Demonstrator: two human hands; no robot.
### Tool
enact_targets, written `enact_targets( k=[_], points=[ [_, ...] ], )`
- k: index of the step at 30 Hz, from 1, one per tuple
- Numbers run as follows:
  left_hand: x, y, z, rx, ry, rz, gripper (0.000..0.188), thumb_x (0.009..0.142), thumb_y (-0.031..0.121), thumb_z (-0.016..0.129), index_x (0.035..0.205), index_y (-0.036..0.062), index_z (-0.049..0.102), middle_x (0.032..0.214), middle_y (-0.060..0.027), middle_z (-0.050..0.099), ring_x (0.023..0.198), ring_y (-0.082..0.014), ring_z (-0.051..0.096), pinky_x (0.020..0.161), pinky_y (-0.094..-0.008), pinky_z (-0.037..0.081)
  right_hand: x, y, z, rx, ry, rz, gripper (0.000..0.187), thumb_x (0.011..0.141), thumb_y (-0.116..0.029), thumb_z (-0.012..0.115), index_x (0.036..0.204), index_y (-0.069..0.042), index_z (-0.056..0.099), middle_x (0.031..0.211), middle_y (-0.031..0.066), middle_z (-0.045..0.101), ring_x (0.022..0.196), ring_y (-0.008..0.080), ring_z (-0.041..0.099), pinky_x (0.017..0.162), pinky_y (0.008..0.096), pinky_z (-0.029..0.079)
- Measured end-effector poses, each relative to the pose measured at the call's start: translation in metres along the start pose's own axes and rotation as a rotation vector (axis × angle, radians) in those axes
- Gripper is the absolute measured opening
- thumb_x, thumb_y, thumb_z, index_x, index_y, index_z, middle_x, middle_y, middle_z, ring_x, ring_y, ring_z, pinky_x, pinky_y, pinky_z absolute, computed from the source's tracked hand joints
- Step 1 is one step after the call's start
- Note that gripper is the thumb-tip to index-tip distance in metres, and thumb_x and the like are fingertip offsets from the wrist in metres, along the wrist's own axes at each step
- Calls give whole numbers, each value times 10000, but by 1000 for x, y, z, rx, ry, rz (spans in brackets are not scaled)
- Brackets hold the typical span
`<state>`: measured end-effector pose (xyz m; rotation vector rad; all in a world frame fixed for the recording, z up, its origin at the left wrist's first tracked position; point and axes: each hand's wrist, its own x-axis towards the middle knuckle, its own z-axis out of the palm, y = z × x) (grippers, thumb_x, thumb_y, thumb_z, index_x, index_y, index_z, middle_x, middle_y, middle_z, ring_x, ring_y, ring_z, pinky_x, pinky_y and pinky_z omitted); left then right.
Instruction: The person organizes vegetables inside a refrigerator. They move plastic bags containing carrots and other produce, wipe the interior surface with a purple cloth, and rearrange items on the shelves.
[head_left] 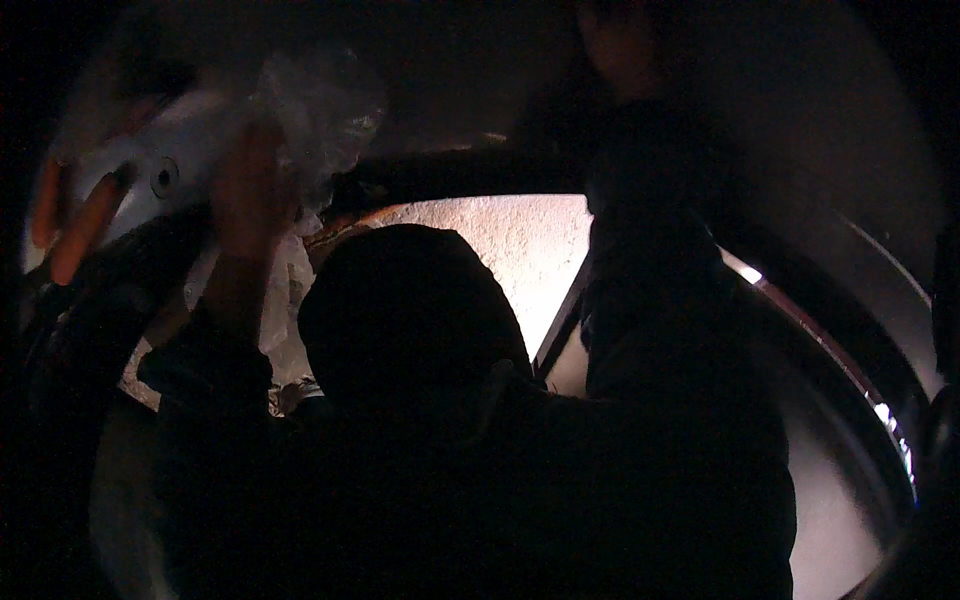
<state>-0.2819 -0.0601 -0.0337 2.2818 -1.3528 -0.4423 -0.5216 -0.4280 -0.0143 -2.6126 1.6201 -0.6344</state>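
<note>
In dim light my left hand [252,190] is raised at the left, its dark sleeve below it. Crumpled clear plastic, like a thin bag [325,105], bunches up at its fingers, and more of it hangs beneath the wrist. The hand looks closed on this plastic, though the fingers are blurred. Far up near the top edge, my right hand [620,55] reaches out at the end of a dark sleeve. Shadow hides its fingers and whatever it touches.
A dark rounded shape [410,300], perhaps a covered head or knee, blocks the middle. Behind it is a brightly lit rough surface [530,240]. Two orange handle-like pieces [88,228] lie at the far left by a pale panel [185,140]. A curved dark rim [820,340] runs down the right.
</note>
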Motion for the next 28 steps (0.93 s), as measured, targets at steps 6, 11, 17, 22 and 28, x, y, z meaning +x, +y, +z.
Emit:
enact_targets(
  k=[6,11,17,22,28],
  points=[
    [14,25,-17,253,94,149,473,760,160,678,1197,61,526,1228,-159,535,1119,-334,518,948,-419,425,-92,-8,-36,-65,-26,23,516,878,-435,478,1220,-53,537,1190,202,566,1088,377,549,947,473,424],
    [12,14,-23,137,26,108,473,793,145,631,1232,41,488,1240,-189,516,1132,-358,499,961,-426,407,-118,-48,-88,-397,-351,286,483,902,-421,420,1188,-58,561,1118,203,613,1012,380,593,866,488,474],
    [-30,23,-79,-225,126,157,481,816,114,542,1264,-24,437,1260,-254,476,1149,-410,472,995,-455,359,-110,-99,-111,-469,-652,-65,470,903,-419,401,1095,-51,620,1072,242,615,972,372,611,853,502,470],
    [-124,17,-147,-219,59,208,522,813,82,500,1311,-32,392,1317,-254,433,1216,-411,420,1026,-475,312,-122,-207,-102,97,-599,-426,459,897,-406,431,960,-5,644,916,233,635,853,367,629,781,490,479],
    [-202,-15,-171,-330,78,99,571,824,120,533,1351,-9,356,1351,-231,404,1280,-397,355,1062,-460,265,-112,-298,-79,543,-960,-451,470,865,-423,503,976,10,647,966,247,636,797,327,631,773,489,465]
  ],
)
